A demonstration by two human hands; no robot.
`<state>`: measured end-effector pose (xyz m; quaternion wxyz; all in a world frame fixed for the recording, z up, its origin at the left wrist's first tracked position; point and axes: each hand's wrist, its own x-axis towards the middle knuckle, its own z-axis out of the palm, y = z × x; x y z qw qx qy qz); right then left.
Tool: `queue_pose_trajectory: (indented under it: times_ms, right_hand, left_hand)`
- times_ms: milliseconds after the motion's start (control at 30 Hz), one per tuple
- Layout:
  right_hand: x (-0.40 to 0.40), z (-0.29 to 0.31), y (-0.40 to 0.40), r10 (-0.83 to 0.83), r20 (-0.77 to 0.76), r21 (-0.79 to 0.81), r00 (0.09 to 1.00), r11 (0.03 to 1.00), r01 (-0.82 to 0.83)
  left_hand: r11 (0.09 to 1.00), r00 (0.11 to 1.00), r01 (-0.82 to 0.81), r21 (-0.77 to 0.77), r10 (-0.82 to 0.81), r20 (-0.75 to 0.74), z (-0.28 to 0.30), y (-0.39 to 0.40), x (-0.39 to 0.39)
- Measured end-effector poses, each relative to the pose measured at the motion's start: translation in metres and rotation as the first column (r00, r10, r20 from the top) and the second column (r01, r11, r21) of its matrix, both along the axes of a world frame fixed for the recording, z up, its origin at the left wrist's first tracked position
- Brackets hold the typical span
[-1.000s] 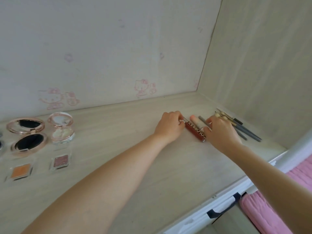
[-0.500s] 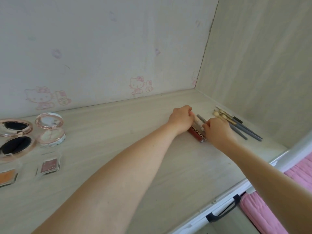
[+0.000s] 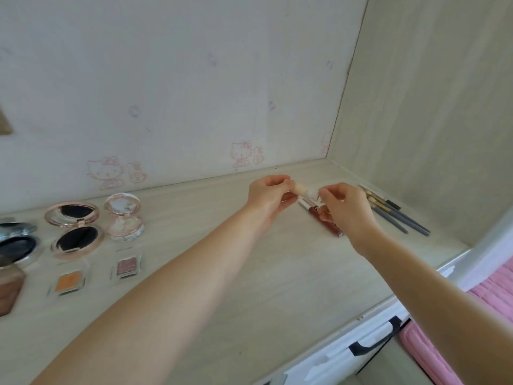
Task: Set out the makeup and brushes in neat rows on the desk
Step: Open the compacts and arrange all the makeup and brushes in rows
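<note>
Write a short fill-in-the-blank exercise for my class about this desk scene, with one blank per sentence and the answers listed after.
1. The left hand and right hand together hold a small pale tube ____ the desk.
2. The dark red lip gloss lies on the desk just below the ____ hand.
3. The grey-handled brushes lie beside the ____ side wall.
4. The two square eyeshadow pans sit at the ____ side of the desk.

Answers: above; right; right; left

So both hands came up off the table: left hand [image 3: 270, 193] and right hand [image 3: 342, 202] now pinch a small pale tube [image 3: 305, 191] between them, lifted above the red lip gloss [image 3: 324, 220] they were pressing.
</note>
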<state>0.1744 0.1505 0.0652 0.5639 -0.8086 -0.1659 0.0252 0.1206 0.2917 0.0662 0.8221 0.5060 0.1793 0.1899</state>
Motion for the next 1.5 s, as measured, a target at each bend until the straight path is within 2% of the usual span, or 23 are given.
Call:
queue_pose_trajectory:
  times_ms: [100,167,233,400,533,667,833,900,967,1167,1233,1300,1367,1500]
  right_hand:
    - [-0.023,0.004,0.011,0.161,-0.267,0.392,0.950,0.919,-0.045]
    - [-0.039,0.005,0.021,0.261,-0.325,0.523,0.909,0.850,-0.058]
    - [-0.056,0.004,0.031,0.319,-0.332,0.567,0.888,0.820,-0.083]
    - [-0.102,0.002,0.056,0.415,-0.313,0.557,0.854,0.809,-0.189]
    - [-0.137,-0.002,0.073,0.470,-0.303,0.512,0.829,0.814,-0.275]
    - [-0.174,-0.012,0.090,0.538,-0.302,0.448,0.787,0.809,-0.381]
    - [-0.220,-0.028,0.116,0.596,-0.328,0.508,0.733,0.766,-0.395]
    - [-0.235,-0.033,0.127,0.621,-0.335,0.529,0.709,0.746,-0.404]
    - [-0.247,-0.036,0.138,0.641,-0.331,0.520,0.693,0.737,-0.433]
    - [-0.264,-0.044,0.159,0.659,-0.341,0.565,0.670,0.713,-0.414]
    - [-0.266,-0.048,0.160,0.626,-0.307,0.550,0.717,0.731,-0.403]
    - [-0.266,-0.050,0.159,0.579,-0.214,0.496,0.787,0.759,-0.423]
    - [-0.267,-0.050,0.156,0.572,-0.159,0.492,0.804,0.752,-0.438]
    - [-0.267,-0.051,0.154,0.591,-0.187,0.541,0.785,0.729,-0.420]
  left_hand:
    - [0.996,0.999,-0.016,-0.085,0.020,0.051,0.000,0.012,-0.036]
    - [0.992,0.997,-0.022,-0.121,0.031,0.072,-0.002,0.019,-0.061]
    - [0.992,0.995,-0.041,-0.120,0.050,0.081,-0.004,0.026,-0.086]
    - [0.996,0.993,-0.089,0.018,0.087,0.083,-0.007,0.048,-0.144]
    - [0.953,0.994,-0.110,0.283,0.113,0.005,-0.012,0.063,-0.193]
    - [0.786,0.973,-0.095,0.611,0.203,-0.111,-0.022,0.073,-0.243]
    - [0.543,0.927,-0.216,0.812,0.376,-0.005,-0.042,0.079,-0.297]
    - [0.446,0.894,-0.275,0.852,0.445,0.055,-0.046,0.083,-0.314]
    - [0.392,0.871,-0.313,0.865,0.482,0.097,-0.049,0.086,-0.327]
    - [0.388,0.831,-0.379,0.840,0.542,0.125,-0.053,0.092,-0.347]
    - [0.362,0.839,-0.367,0.857,0.527,0.137,-0.054,0.094,-0.350]
    - [0.291,0.857,-0.324,0.900,0.493,0.150,-0.055,0.095,-0.350]
    - [0.263,0.867,-0.306,0.915,0.474,0.153,-0.056,0.093,-0.350]
    - [0.312,0.875,-0.307,0.899,0.463,0.138,-0.057,0.092,-0.351]
